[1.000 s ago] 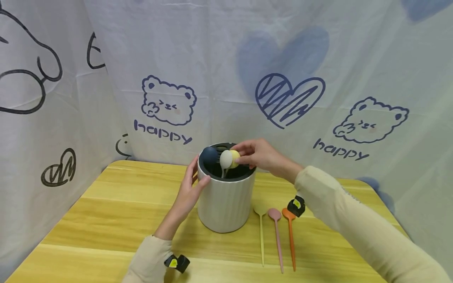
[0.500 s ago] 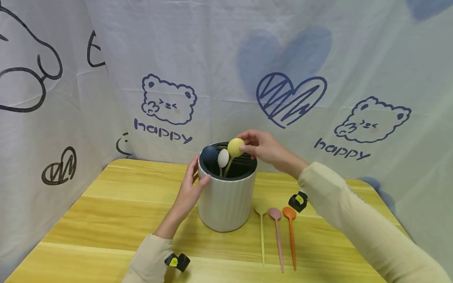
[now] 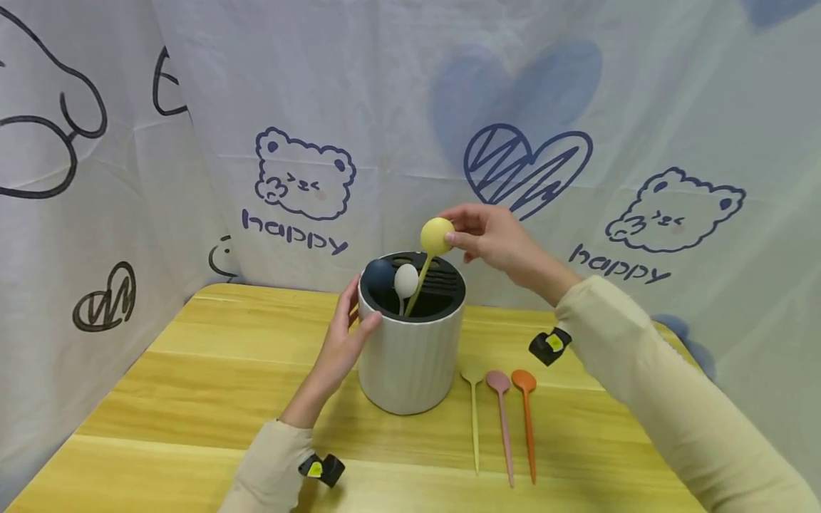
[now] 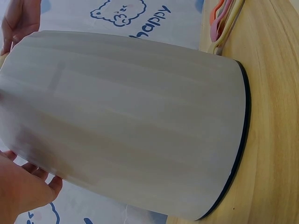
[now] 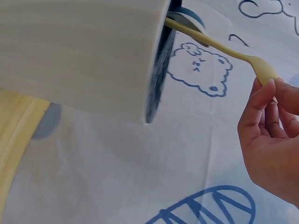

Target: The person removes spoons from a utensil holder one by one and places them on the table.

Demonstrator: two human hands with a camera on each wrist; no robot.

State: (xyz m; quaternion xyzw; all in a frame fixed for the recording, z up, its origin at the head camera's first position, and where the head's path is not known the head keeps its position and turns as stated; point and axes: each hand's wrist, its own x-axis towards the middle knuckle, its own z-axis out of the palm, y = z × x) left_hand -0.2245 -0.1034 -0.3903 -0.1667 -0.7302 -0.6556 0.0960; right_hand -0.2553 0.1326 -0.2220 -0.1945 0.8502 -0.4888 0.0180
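A white ribbed utensil holder [image 3: 410, 367] with a black slotted top stands on the table. My left hand [image 3: 340, 338] holds its left side near the rim, thumb at the front and fingers around the back. Above the holder, my right hand [image 3: 497, 239] pinches the round yellow head of a spoon [image 3: 437, 236]. The spoon's handle slants down into the holder's opening; its lower end is hidden. A white spoon [image 3: 406, 279] and a dark blue spoon [image 3: 379, 275] stand in the holder, heads up. In the right wrist view, thumb and fingertips grip the yellow spoon [image 5: 264, 70] by its head.
On the wooden table [image 3: 212, 370], right of the holder, lie a pale yellow spoon [image 3: 474, 420], a pink spoon [image 3: 503, 420] and an orange spoon [image 3: 528, 420], side by side. A printed cloth [image 3: 398, 107] hangs behind the table.
My right hand has risen, drawing the yellow spoon upward so that more of its handle shows above the holder. The left hand has stayed at the holder's side.
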